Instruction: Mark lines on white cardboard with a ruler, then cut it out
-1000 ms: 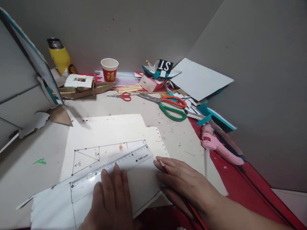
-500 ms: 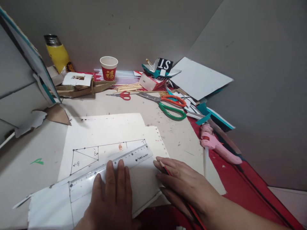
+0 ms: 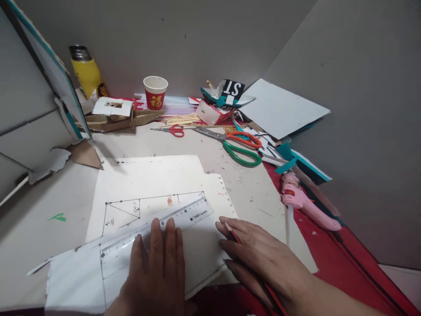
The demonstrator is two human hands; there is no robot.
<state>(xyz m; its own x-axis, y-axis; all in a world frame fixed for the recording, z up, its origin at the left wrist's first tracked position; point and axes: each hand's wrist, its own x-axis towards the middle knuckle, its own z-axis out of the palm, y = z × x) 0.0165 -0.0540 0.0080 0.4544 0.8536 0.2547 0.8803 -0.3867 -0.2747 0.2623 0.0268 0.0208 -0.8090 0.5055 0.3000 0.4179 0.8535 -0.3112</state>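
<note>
My left hand [image 3: 154, 267] lies flat with fingers stretched out, pressing a clear plastic ruler [image 3: 197, 210] onto a white board piece [image 3: 72, 276] marked with pencil lines. The ruler slants up to the right along the board's upper edge. Beneath the board is a cream paper sheet [image 3: 158, 171] bearing a drawn figure with lines and numbers. My right hand [image 3: 266, 259] rests at the board's right end, its fingers closed around a red pencil [image 3: 237, 237] whose sharpened tip points up and left. The lower part of the pencil is partly hidden by the hand.
Large scissors [image 3: 241, 156] and small red scissors [image 3: 176, 130] lie beyond the paper. A pink glue gun [image 3: 305, 204] is at right. Along the back stand a paper cup [image 3: 155, 94] and a yellow bottle [image 3: 87, 74]. A cardboard structure [image 3: 29, 109] rises at left.
The whole scene has shifted slightly right in the view. Both hands, the ruler and the pencil keep nearly the same positions relative to the board.
</note>
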